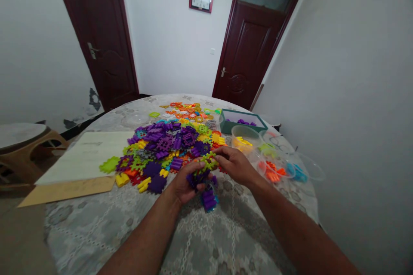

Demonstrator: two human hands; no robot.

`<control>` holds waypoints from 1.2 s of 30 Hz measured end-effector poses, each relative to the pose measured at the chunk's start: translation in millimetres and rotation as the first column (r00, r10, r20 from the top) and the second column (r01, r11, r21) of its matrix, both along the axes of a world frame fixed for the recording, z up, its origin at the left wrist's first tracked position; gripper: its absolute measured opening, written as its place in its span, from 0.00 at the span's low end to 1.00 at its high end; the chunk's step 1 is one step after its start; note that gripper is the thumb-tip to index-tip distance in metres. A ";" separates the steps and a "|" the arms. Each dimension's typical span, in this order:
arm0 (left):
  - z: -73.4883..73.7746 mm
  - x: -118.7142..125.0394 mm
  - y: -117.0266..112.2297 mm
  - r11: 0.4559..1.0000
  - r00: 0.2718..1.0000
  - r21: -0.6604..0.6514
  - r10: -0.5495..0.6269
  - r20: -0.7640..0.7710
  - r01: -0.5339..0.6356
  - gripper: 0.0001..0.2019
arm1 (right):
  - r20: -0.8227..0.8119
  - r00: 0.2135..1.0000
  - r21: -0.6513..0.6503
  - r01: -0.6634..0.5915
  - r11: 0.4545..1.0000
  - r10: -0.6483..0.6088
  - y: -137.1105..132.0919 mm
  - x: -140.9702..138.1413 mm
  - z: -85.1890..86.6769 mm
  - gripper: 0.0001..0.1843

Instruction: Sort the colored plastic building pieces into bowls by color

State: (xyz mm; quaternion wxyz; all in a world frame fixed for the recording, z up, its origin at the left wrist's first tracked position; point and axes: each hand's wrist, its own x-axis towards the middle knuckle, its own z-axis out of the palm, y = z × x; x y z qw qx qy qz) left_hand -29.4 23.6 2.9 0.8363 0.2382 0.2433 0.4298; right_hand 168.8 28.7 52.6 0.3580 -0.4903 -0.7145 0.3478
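My left hand (187, 184) is closed around dark purple plastic building pieces, its thumb on top. A yellow-green toothed building piece (209, 162) sits at the upper side of these, and my right hand (235, 164) pinches its right edge between thumb and fingers. Just below my left fingertips, a purple ribbed piece with blue edges (209, 200) shows close to the cloth; whether it is joined to the held pieces I cannot tell. Beyond both hands spreads a heap of mixed building pieces (164, 142), mostly purple, with yellow, green, red and grey ones.
On the right stand a green-rimmed box (227, 126) with purple pieces and clear tubs holding yellow (247, 133), orange (274, 172) and blue pieces (298, 172). Orange pieces (185, 109) lie farther back. White paper (85, 154) and a tan strip (69, 191) are at left on the patterned tablecloth.
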 end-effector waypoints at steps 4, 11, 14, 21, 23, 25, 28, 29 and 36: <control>1.6 0.7 -1.5 1.000 1.000 -0.011 0.016 0.011 -0.016 0.18 | 0.080 0.995 0.077 0.053 0.996 -0.059 -7.7 6.3 13.5 0.11; 6.4 -0.9 -2.7 0.998 0.999 -0.033 0.044 -0.024 -0.045 0.16 | 0.134 0.991 0.000 -0.006 1.000 0.005 -4.8 34.3 24.2 0.11; 7.4 -2.3 -1.5 0.998 0.998 -0.030 0.057 -0.030 -0.058 0.14 | 0.119 0.991 0.057 0.062 0.996 -0.068 -10.2 51.9 19.5 0.18; 6.1 1.4 -2.2 0.997 0.995 -0.015 0.078 -0.067 -0.080 0.12 | 0.252 0.742 0.477 0.464 0.747 -0.622 11.5 144.5 32.2 0.22; 6.2 2.3 -2.7 0.997 0.995 -0.005 0.073 -0.063 -0.073 0.11 | 0.285 0.620 0.539 0.526 0.658 -0.731 27.7 176.3 36.4 0.22; 6.7 2.2 -2.7 0.997 0.996 -0.009 0.074 -0.053 -0.074 0.10 | 0.328 0.522 0.562 0.562 0.607 -0.787 41.0 200.8 36.7 0.23; 7.1 1.3 -2.3 0.997 0.997 -0.037 0.064 -0.031 -0.065 0.09 | 0.341 0.472 0.606 0.551 0.574 -0.813 48.7 211.5 29.8 0.24; 6.8 1.1 -2.0 0.997 0.998 -0.045 0.058 -0.022 -0.059 0.09 | 0.325 0.494 0.620 0.532 0.577 -0.806 47.4 206.3 26.4 0.23; 2.0 1.3 -0.2 0.998 1.000 -0.050 0.025 -0.002 -0.025 0.11 | 0.225 0.902 0.468 0.232 0.853 -0.368 -4.6 78.5 8.0 0.14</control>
